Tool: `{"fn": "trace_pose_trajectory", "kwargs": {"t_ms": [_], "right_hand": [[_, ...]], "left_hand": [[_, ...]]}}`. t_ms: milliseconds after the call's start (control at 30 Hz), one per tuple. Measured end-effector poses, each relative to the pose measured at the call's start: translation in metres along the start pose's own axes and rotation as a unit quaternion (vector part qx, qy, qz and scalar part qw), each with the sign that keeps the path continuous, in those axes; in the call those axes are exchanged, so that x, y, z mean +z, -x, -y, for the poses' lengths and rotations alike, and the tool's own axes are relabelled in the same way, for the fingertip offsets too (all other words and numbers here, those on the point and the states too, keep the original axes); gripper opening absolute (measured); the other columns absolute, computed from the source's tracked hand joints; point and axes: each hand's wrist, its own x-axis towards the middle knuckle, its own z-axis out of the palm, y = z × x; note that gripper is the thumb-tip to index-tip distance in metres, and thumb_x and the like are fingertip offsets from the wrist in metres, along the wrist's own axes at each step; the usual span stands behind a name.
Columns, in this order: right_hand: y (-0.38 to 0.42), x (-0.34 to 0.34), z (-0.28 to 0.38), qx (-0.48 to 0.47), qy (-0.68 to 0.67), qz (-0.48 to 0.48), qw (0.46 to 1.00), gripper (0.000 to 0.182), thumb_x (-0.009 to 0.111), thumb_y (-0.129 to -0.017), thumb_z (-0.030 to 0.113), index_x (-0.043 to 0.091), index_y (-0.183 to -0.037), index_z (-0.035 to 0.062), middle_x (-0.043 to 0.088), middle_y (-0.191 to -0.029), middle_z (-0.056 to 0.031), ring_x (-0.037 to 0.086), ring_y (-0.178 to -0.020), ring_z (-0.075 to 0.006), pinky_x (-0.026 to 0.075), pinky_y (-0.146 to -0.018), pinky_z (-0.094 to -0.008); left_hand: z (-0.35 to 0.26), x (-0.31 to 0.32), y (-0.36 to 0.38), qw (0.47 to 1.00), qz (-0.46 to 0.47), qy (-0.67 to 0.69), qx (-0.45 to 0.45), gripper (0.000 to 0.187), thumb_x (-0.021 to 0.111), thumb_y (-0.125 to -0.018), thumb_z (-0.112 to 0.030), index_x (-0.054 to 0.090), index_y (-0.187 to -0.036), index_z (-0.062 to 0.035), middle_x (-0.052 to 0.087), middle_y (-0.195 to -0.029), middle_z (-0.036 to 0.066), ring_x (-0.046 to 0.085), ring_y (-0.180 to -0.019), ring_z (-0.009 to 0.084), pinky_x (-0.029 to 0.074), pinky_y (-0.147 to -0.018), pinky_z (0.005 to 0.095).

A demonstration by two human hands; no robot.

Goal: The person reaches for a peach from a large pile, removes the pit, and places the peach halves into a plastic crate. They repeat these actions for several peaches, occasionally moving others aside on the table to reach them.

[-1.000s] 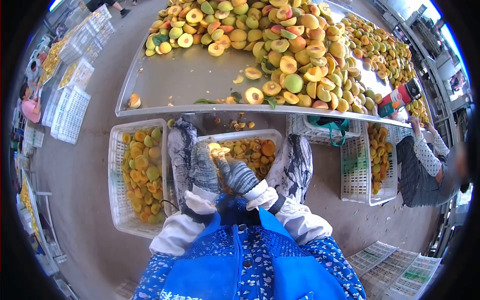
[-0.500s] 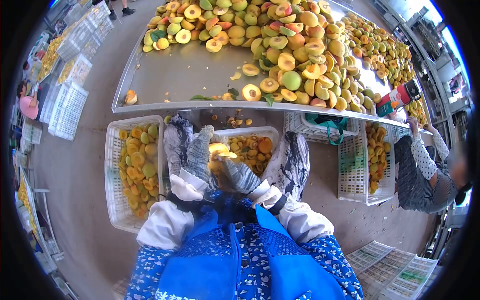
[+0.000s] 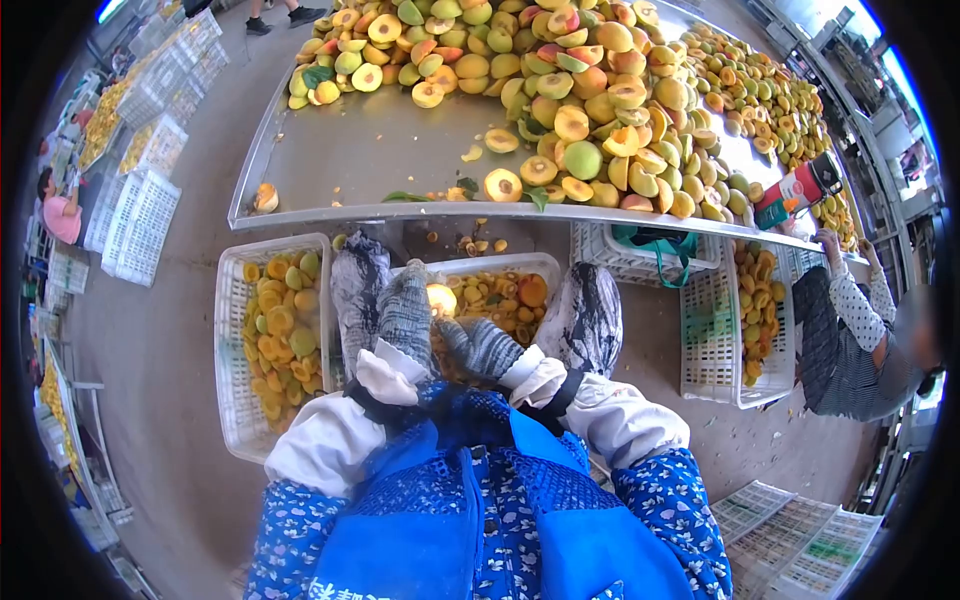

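Both my hands wear grey knitted gloves and meet low between my knees, over a white crate (image 3: 540, 262) of cut yellow peaches. In my left hand (image 3: 405, 308), the fingers are closed around a peach half (image 3: 441, 298) whose pale orange flesh faces up. My right hand (image 3: 482, 348) is curled just below it, fingertips pointing at the fruit. Whatever the right fingers hold is hidden. Many halved peaches (image 3: 500, 300) lie in the crate beyond my hands.
A metal table (image 3: 380, 150) piled with halved peaches (image 3: 640, 110) stands ahead. White crates of peaches flank me, one left (image 3: 228, 350) and one right (image 3: 700, 350). A red and teal bottle (image 3: 795, 195) lies on the table edge. Another person (image 3: 860, 340) works at the right.
The peach pieces between my hands have separated; one half now shows by my left hand. My right hand has shifted slightly. The distant walker's feet have moved right.
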Motion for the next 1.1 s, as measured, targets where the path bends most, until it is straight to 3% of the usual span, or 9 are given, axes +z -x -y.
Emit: {"fn": "trace_pose_trajectory", "kwargs": {"t_ms": [100,200,400,600,800,867,1000,1067,1100], "right_hand": [[-0.006,0.003,0.015,0.004,0.005,-0.07,0.998,0.04,0.05,-0.074,0.006,0.041,-0.111,-0.0057,0.054,-0.062,-0.0183,0.053,-0.051,-0.0334,0.04,-0.041,-0.0405],[-0.011,0.007,0.022,0.033,-0.057,-0.129,0.989,0.039,0.048,-0.075,0.006,0.042,-0.113,-0.0055,0.053,-0.064,-0.0198,0.052,-0.053,-0.036,0.039,-0.044,-0.0436],[-0.013,-0.019,0.008,-0.103,0.108,-0.105,0.983,0.031,0.045,-0.083,0.007,0.044,-0.112,-0.0049,0.057,-0.071,-0.0144,0.057,-0.064,-0.0278,0.043,-0.049,-0.0363],[-0.033,-0.063,0.042,0.335,-0.334,0.128,0.872,0.039,0.035,-0.091,0.033,0.053,-0.101,0.0004,0.059,-0.087,-0.0109,0.058,-0.072,-0.0191,0.049,-0.058,-0.0282],[-0.004,-0.002,0.024,0.236,-0.369,0.071,0.896,0.033,0.05,-0.084,0.014,0.045,-0.112,-0.0016,0.059,-0.083,-0.0167,0.058,-0.057,-0.0281,0.044,-0.045,-0.0382],[-0.012,0.011,0.031,-0.036,-0.052,-0.161,0.985,0.028,0.043,-0.087,0.03,0.055,-0.097,0.0073,0.057,-0.065,-0.0084,0.055,-0.053,-0.0268,0.043,-0.047,-0.0372],[-0.022,0.004,0.046,0.164,-0.087,-0.078,0.979,0.029,0.042,-0.086,0.03,0.055,-0.092,0.0052,0.053,-0.056,-0.0121,0.054,-0.051,-0.0267,0.042,-0.047,-0.0375],[-0.018,0.003,0.035,0.291,-0.33,-0.035,0.897,0.044,0.042,-0.084,0.044,0.059,-0.094,0.005,0.059,-0.077,-0.0222,0.057,-0.073,-0.0364,0.045,-0.059,-0.0417],[-0.025,-0.003,0.023,0.478,-0.157,0.243,0.829,0.058,0.031,-0.085,0.052,0.058,-0.098,0.0026,0.059,-0.087,-0.0244,0.056,-0.085,-0.0387,0.044,-0.073,-0.0418]], "left_hand": [[-0.01,0.003,0.008,0.911,-0.052,-0.264,0.313,0.029,0.039,-0.089,-0.022,0.056,-0.083,0.0006,0.058,-0.072,0.012,0.056,-0.068,0.0195,0.044,-0.06,0.0294],[-0.017,0.017,0.011,0.99,-0.07,0.002,0.124,0.032,0.039,-0.09,-0.025,0.056,-0.083,0.0009,0.059,-0.074,0.01,0.055,-0.068,0.0179,0.043,-0.06,0.0282],[-0.033,0.015,0.018,0.978,0.007,0.042,0.204,0.029,0.044,-0.087,-0.024,0.057,-0.082,0.0012,0.06,-0.075,0.01,0.055,-0.068,0.0156,0.044,-0.063,0.0251],[-0.051,0.005,0.027,0.972,0.087,-0.046,0.212,0.023,0.049,-0.084,-0.019,0.058,-0.077,0.0009,0.06,-0.071,0.01,0.056,-0.065,0.0163,0.046,-0.064,0.0267],[-0.024,-0.029,0.029,0.954,0.238,-0.035,0.177,0.033,0.035,-0.089,-0.016,0.038,-0.119,-0.0015,0.047,-0.115,0.012,0.049,-0.099,0.0177,0.042,-0.084,0.0302],[-0.027,-0.032,0.043,0.939,0.23,-0.072,0.245,0.038,0.032,-0.091,-0.018,0.034,-0.125,-0.002,0.043,-0.12,0.011,0.045,-0.105,0.0171,0.041,-0.087,0.0294],[0.038,-0.069,0.038,0.948,0.136,0.187,0.219,0.049,0.047,-0.083,-0.008,0.026,-0.127,-0.0019,0.04,-0.121,0.012,0.04,-0.112,0.0219,0.031,-0.098,0.0314],[0.031,-0.11,0.018,0.933,-0.036,-0.146,0.328,0.042,0.051,-0.082,-0.014,0.037,-0.12,-0.0028,0.047,-0.114,0.011,0.047,-0.102,0.023,0.036,-0.091,0.0311],[0.025,-0.129,0.007,0.87,-0.122,-0.307,0.365,0.04,0.053,-0.081,-0.017,0.042,-0.117,-0.0033,0.051,-0.11,0.011,0.05,-0.097,0.0236,0.039,-0.087,0.031]]}}
